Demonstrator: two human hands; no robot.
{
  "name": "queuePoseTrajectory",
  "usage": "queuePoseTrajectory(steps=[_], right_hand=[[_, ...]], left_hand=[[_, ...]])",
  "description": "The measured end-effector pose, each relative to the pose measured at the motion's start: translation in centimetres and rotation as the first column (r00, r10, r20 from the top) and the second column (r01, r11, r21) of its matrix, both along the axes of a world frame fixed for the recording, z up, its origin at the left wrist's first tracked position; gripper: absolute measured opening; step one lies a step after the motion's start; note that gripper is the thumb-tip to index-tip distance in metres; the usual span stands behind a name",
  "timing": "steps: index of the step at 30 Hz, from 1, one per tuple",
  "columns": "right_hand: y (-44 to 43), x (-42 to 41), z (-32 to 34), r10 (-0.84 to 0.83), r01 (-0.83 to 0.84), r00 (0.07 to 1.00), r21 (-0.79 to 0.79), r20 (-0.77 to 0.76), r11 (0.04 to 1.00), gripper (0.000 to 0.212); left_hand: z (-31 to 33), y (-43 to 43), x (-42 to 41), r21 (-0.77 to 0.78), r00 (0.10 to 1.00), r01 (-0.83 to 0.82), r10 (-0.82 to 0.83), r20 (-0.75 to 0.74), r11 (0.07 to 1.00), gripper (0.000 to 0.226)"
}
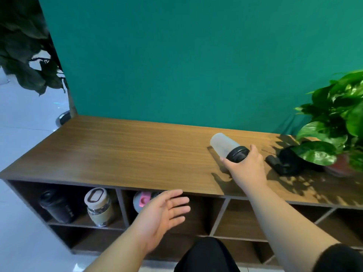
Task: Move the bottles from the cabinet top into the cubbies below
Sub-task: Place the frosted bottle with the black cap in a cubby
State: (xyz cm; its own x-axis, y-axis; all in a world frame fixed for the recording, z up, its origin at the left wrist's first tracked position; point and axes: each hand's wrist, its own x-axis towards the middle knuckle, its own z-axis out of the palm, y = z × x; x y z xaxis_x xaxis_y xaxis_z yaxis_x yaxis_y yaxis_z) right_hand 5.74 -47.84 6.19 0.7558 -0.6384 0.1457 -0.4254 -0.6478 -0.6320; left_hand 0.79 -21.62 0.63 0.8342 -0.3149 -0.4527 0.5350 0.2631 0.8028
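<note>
Near cabinet top [121,150] front edge, right hand [246,167] grip clamped on frosted bottle [225,145].

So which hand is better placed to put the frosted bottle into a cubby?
Right. The right hand already grips the frosted bottle by its black lid on the cabinet top; the left hand is open and empty.

Right hand [246,168] grips the black lid end of a frosted bottle [224,143], thumb and fingers wrapped around the cap; bottle tilted, body pointing away beyond the fingertips, over the wooden cabinet top [121,152]. Left hand [164,213] open, palm up, fingers spread in front of the second upper cubby. Just behind those fingers: pink-lidded bottle [142,201]. Further left, one cubby holds a beige bottle [99,207] and a black bottle [57,208]. Potted plant [334,126] right of right hand.
</note>
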Motion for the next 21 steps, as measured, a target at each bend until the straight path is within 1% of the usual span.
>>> queuePoseTrajectory(steps=[1, 3, 5, 8, 9, 11, 13, 14, 16, 18, 19, 21], right_hand=[[-0.2, 0.3, -0.3, -0.011, 0.011, 1.0, 0.06, -0.001, 0.998, 0.118], [-0.3, 0.7, -0.8, -0.046, 0.044, 0.999, 0.153, 0.008, 0.987, 0.108], [-0.2, 0.8, -0.9, -0.066, 0.063, 0.998, 0.178, 0.008, 0.982, 0.098], [0.5, -0.1, -0.5, -0.063, 0.051, 0.996, 0.181, 0.06, 0.982, 0.101], [1.0, -0.7, -0.2, -0.031, 0.015, 0.996, 0.175, 0.085, 0.985, 0.102], [2.0, -2.4, 0.4, 0.091, -0.112, 0.984, 0.14, 0.152, 0.984, 0.102], [3.6, -4.9, 1.2, 0.257, -0.285, 0.937, 0.093, 0.236, 0.954, 0.1], [4.4, -6.3, 1.6, 0.355, -0.38, 0.902, 0.061, 0.244, 0.923, 0.099], [5.8, -9.1, 2.3, 0.55, -0.561, 0.815, 0.015, 0.182, 0.827, 0.102], [6.9, -11.6, 2.5, 0.701, -0.702, 0.712, -0.004, 0.04, 0.712, 0.105], [7.3, -12.5, 2.3, 0.752, -0.754, 0.656, -0.021, -0.057, 0.656, 0.105], [7.8, -13.5, 1.4, 0.795, -0.82, 0.566, -0.049, -0.221, 0.57, 0.105]], left_hand=[[0.8, -0.2, 0.0, -0.005, 1.0, -0.01, 0.01, 0.013, 1.0, 0.038], [2.1, -0.4, -0.2, -0.019, 0.999, -0.028, 0.029, 0.025, 0.999, 0.037], [3.0, -0.4, -0.6, -0.043, 0.999, -0.04, 0.042, 0.031, 0.998, 0.037], [3.3, -0.5, -1.0, -0.058, 0.999, -0.041, 0.043, 0.03, 0.997, 0.037], [3.2, -0.5, -1.2, -0.065, 0.999, -0.041, 0.043, 0.022, 0.997, 0.038], [2.8, -0.3, -1.5, -0.067, 0.999, -0.044, 0.044, -0.001, 0.997, 0.039], [2.1, 0.1, -1.7, -0.067, 0.999, -0.048, 0.046, -0.026, 0.997, 0.041], [1.7, 0.3, -1.9, -0.072, 0.997, -0.064, 0.06, -0.049, 0.995, 0.043], [0.7, 0.8, -2.4, -0.096, 0.988, -0.121, 0.11, -0.109, 0.988, 0.047], [-0.6, 1.3, -3.0, -0.115, 0.974, -0.181, 0.162, -0.158, 0.977, 0.051], [-1.3, 1.6, -3.5, -0.122, 0.969, -0.194, 0.171, -0.18, 0.973, 0.052], [-2.9, 1.9, -4.6, -0.122, 0.955, -0.203, 0.169, -0.244, 0.972, 0.057]])
